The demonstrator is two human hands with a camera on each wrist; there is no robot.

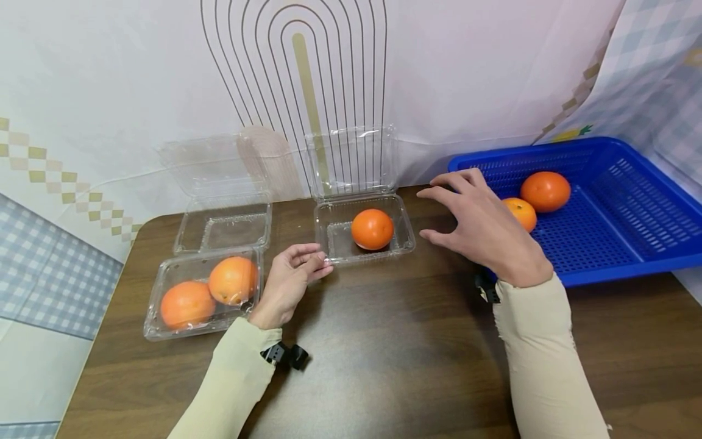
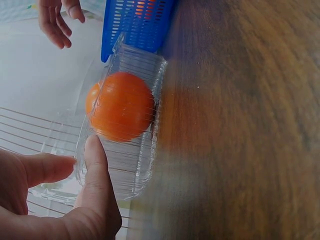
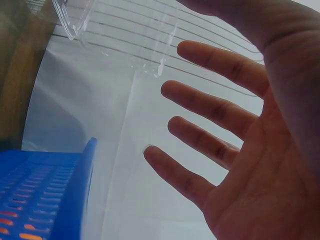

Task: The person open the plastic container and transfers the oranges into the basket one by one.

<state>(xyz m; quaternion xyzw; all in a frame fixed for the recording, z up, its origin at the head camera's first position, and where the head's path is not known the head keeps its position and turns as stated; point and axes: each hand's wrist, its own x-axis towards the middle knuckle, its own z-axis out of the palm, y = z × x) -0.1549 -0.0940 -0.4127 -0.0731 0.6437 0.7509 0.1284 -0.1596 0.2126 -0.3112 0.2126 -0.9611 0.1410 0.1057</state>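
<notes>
My left hand (image 1: 292,279) pinches the front left rim of a clear plastic clamshell box (image 1: 339,239) between thumb and finger. Its lid (image 1: 353,161) stands raised against the wall. One orange (image 1: 372,230) sits in the right part of this box; in the left wrist view the orange (image 2: 122,106) shows through the plastic wall. My right hand (image 1: 474,219) hovers between the box and the blue basket (image 1: 609,262), holding nothing. In the right wrist view its fingers (image 3: 215,107) are spread. Two more oranges, one (image 1: 545,191) behind the other (image 1: 521,213), lie in the basket's left side.
Left of my left hand, a closed clear box (image 1: 156,323) holds two oranges (image 1: 188,304). Behind it stands another clear box (image 1: 233,231) with its lid up and nothing in it. A patterned cloth wall (image 1: 466,79) backs the brown wooden table (image 1: 384,353).
</notes>
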